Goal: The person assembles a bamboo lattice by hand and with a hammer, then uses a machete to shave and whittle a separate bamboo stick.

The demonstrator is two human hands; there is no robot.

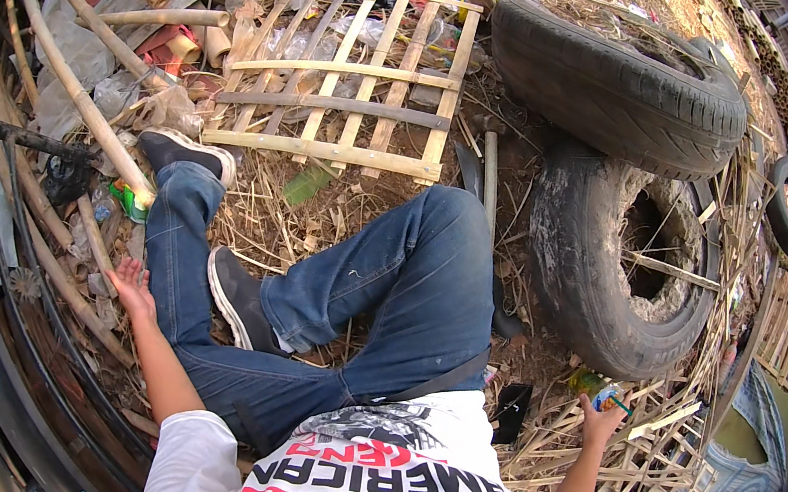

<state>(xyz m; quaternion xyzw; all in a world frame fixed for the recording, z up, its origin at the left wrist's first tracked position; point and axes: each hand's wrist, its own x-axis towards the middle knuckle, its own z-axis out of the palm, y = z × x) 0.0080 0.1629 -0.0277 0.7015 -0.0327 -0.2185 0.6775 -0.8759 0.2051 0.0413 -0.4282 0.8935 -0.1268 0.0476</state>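
in the head view, the left hand (pixel 134 288) is palm up at half past eight, its fingers loosely apart, near a thin tan bamboo pole (pixel 99 247); touching or not, i cannot tell. at four o'clock the right hand (pixel 599 418) is curled around a small blue-and-clear plastic item (pixel 606 398), near a worn black rubber tyre (pixel 561 261) at three. a pale slatted bamboo lattice (pixel 327 150) lies at eleven.

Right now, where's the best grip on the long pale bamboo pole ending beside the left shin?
Probably just short of its near end, coming from the left with the left hand, which is open and close by. The bamboo pole looks slim and round enough to wrap, while the left shin crowds that end on the right.
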